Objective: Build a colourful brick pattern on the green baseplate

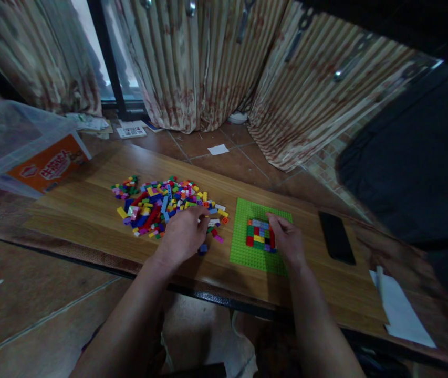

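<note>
A heap of loose toy building bricks (155,205) in many colours lies on the wooden table. At the heap's right edge is my left hand (184,231), its fingers curled together above the bricks; whatever they hold is hidden. A dark blue brick (202,249) lies just below that hand. On the green baseplate (241,252) sits a flat, roughly square block of joined bricks (259,237). My right hand (287,240) is over the block's right side, thumb and fingertips pinched close to its upper right corner. A red brick (272,239) shows beside this hand.
A black phone (336,237) lies right of the baseplate on the table (208,273). A clear plastic bin (22,142) with an orange label stands at the left end. White paper (403,310) is by the right end. Curtains (208,68) hang behind, and a dark covered shape (413,157) rises at right.
</note>
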`<state>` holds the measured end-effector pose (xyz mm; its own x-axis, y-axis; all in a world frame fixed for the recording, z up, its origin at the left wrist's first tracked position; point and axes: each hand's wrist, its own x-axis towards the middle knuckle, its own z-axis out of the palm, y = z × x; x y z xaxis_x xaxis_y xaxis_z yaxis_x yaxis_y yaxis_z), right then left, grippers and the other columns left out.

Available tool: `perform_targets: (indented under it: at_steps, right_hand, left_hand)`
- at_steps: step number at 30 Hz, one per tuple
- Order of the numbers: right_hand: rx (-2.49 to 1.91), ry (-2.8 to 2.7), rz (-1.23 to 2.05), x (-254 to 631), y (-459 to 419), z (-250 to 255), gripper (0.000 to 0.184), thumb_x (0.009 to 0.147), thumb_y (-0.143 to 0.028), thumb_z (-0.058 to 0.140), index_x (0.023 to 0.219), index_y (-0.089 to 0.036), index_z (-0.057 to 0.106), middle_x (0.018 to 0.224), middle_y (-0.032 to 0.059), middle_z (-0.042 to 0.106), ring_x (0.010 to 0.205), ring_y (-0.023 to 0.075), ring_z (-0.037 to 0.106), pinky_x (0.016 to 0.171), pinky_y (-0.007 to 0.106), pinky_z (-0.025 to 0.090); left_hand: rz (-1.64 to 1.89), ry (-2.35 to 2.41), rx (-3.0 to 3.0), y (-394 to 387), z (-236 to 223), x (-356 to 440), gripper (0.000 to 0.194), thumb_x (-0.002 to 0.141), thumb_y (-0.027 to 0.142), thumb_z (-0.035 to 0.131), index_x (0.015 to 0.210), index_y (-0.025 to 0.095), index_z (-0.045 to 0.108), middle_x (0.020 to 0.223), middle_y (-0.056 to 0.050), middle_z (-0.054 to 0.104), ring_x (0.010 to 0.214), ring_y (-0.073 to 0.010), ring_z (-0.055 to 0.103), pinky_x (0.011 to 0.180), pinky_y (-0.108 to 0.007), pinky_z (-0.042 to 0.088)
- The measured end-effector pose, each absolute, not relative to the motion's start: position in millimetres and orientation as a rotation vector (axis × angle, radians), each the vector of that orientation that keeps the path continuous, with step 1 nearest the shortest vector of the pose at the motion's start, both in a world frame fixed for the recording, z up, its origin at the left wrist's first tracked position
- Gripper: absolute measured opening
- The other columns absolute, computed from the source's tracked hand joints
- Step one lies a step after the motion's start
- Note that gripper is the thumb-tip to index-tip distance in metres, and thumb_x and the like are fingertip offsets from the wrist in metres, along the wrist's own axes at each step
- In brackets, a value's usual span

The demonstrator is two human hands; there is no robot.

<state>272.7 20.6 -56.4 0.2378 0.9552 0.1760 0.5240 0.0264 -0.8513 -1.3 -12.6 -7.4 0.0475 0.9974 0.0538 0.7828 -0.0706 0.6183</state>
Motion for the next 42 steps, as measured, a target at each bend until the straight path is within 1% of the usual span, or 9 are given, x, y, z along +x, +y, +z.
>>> perform_targets:
  at_steps: [6,11,17,19,21,25,30,37,42]
  right_hand:
    - [-1.577,-0.9,0.471,288.3,15.7,-54.3,0.037,0.08,-0.048,0.057,0.088,-0.014,0.072,0.088,0.0076,0.074,0.085,0.0197,0.066,0.073,0.031,0.046]
    - [-1.529,-0.801,0.508,286.6,13.6,-53.8,0.035,0.079,-0.048,0.058,0.085,-0.015,0.07,0.083,0.0073,0.072,0.08,0.019,0.066,0.066,0.03,0.046]
    - [-1.507,-1.187,0.373,248.1,-1.3,-42.0,0.033,0.09,-0.043,0.051,0.086,-0.017,0.07,0.086,0.007,0.071,0.083,0.0203,0.065,0.077,0.036,0.05]
    - [-1.457,-1.321,0.399,226.9,-11.4,-40.4,0.028,0.09,-0.042,0.054,0.086,-0.019,0.07,0.089,0.006,0.071,0.087,0.0202,0.065,0.08,0.035,0.05]
    - [-1.367,-1.595,0.441,205.4,-22.8,-41.8,0.023,0.093,-0.035,0.052,0.093,-0.021,0.07,0.095,0.0057,0.071,0.092,0.0196,0.065,0.083,0.035,0.051]
    - [-1.255,-1.959,0.478,174.9,-40.3,-51.7,0.02,0.091,-0.029,0.056,0.107,-0.024,0.068,0.104,0.0063,0.07,0.099,0.021,0.063,0.087,0.036,0.051]
    - [-1.365,-2.023,0.396,165.3,-40.0,-64.6,0.022,0.091,-0.026,0.055,0.109,-0.023,0.067,0.102,0.0072,0.07,0.097,0.0236,0.063,0.087,0.038,0.05]
    - [-1.374,-2.05,0.353,163.5,-34.1,-66.0,0.021,0.094,-0.024,0.05,0.107,-0.022,0.068,0.096,0.0062,0.07,0.092,0.022,0.063,0.083,0.035,0.049]
    - [-1.403,-2.049,0.322,164.6,-35.3,-65.8,0.018,0.092,-0.029,0.056,0.102,-0.022,0.069,0.09,0.0049,0.069,0.086,0.0217,0.062,0.079,0.034,0.048]
  left_hand:
    - [0.712,1.759,1.904,-11.7,-6.9,-2.1,0.028,0.089,0.025,0.046,0.101,0.017,0.07,0.099,-0.008,0.074,0.086,-0.0218,0.068,0.077,-0.029,0.05]
    - [0.765,1.788,1.865,-10.6,-8.4,-9.2,0.031,0.088,0.027,0.044,0.101,0.016,0.07,0.094,-0.009,0.074,0.083,-0.0217,0.068,0.078,-0.03,0.05]
    - [0.813,1.925,1.77,-7.3,-4.2,-22.9,0.032,0.087,0.03,0.045,0.1,0.017,0.072,0.088,-0.007,0.074,0.074,-0.02,0.066,0.069,-0.028,0.048]
    - [0.799,1.95,1.739,-6.8,-2.0,-24.6,0.033,0.086,0.029,0.046,0.099,0.017,0.073,0.084,-0.006,0.074,0.07,-0.0192,0.065,0.067,-0.027,0.047]
    - [0.789,1.961,1.719,-6.7,-1.2,-25.5,0.033,0.085,0.029,0.046,0.1,0.017,0.073,0.081,-0.006,0.073,0.068,-0.0185,0.064,0.065,-0.027,0.046]
    - [0.8,1.966,1.719,-6.9,-4.4,-29.8,0.032,0.086,0.03,0.047,0.099,0.018,0.073,0.082,-0.005,0.073,0.068,-0.0181,0.064,0.065,-0.026,0.046]
    - [0.885,1.981,1.735,-6.8,-8.9,-40.6,0.029,0.085,0.03,0.048,0.096,0.017,0.073,0.086,-0.007,0.074,0.075,-0.0193,0.065,0.069,-0.026,0.046]
    - [0.82,1.984,1.724,-7.5,-3.0,-39.4,0.029,0.086,0.029,0.048,0.095,0.018,0.073,0.085,-0.006,0.074,0.072,-0.0189,0.065,0.068,-0.027,0.045]
    - [0.793,1.981,1.762,-7.7,-2.7,-37.1,0.028,0.086,0.03,0.049,0.093,0.019,0.073,0.083,-0.005,0.074,0.071,-0.0186,0.064,0.067,-0.026,0.045]
